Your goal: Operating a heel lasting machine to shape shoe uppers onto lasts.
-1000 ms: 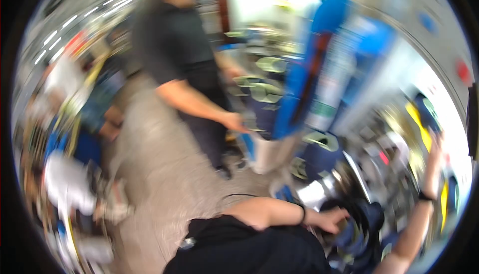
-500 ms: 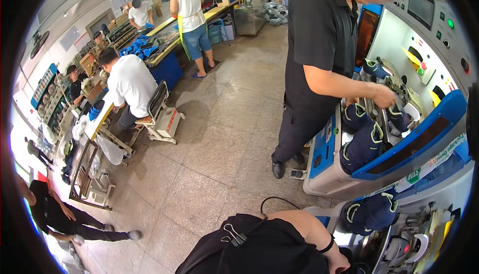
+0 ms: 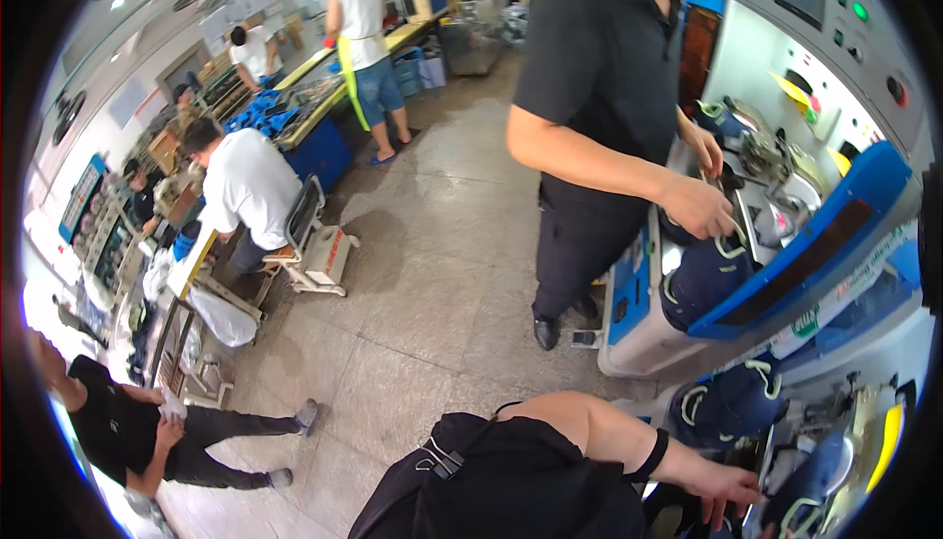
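Note:
My left hand [image 3: 725,488] reaches in from the lower middle, a black band round the forearm. Its fingers are bent downward, close to a navy shoe upper [image 3: 810,480] with pale lime edging at the near machine. What the fingertips hold is hidden. Beside and beyond the hand stand more navy shoe uppers [image 3: 722,406] on the machine's ledge. Dark shoe pieces show under the hand at the lower edge. My right hand is out of view.
Close by, a co-worker in black [image 3: 609,78] handles a navy upper [image 3: 709,279] at a blue-and-white machine [image 3: 629,294]. A blue guard [image 3: 815,244] stands between the stations. Another person [image 3: 128,421] is at lower left. Workbenches with seated workers line the left.
My left arm has reached farther right. A navy upper now covers the near machine's previously bare part. The co-worker's hands have drawn back toward the front uppers. The lower-left person's hands have come together.

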The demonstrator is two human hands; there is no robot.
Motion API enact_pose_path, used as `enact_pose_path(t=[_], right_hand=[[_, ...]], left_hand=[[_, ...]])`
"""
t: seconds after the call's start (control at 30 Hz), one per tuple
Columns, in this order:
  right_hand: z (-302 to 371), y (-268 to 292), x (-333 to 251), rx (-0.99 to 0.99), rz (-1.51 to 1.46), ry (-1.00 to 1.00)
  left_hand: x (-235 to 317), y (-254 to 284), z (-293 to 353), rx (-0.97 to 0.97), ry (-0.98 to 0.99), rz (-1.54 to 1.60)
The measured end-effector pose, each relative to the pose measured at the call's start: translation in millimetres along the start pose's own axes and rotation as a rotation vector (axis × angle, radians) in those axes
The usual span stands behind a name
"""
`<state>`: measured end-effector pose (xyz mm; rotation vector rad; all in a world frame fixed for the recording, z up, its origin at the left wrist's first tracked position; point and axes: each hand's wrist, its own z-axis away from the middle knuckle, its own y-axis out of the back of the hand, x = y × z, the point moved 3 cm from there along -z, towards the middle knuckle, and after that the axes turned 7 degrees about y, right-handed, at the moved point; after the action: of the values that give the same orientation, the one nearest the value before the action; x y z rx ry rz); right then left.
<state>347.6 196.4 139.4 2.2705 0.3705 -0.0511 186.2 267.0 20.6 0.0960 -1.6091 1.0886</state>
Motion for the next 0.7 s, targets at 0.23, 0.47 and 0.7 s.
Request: enact_pose_path(t=[0.23,0.47,0.7], right_hand=[[66.9,-28.0,-48.4,-0.014,-0.287,-0.031],[52.6,-25.6,-59.2,0.082,-0.162,-0.023],[32.9,-51.7,-47.8,-0.054,-0.157,-0.162]], left_hand=[[-9.8,0.5,50.6,0.033,0.293,0.123],[-1.5,7.7,33.7,-0.057,0.081,0.202],[-4.0,33.5,-5.4,0.003,0.183,0.251]])
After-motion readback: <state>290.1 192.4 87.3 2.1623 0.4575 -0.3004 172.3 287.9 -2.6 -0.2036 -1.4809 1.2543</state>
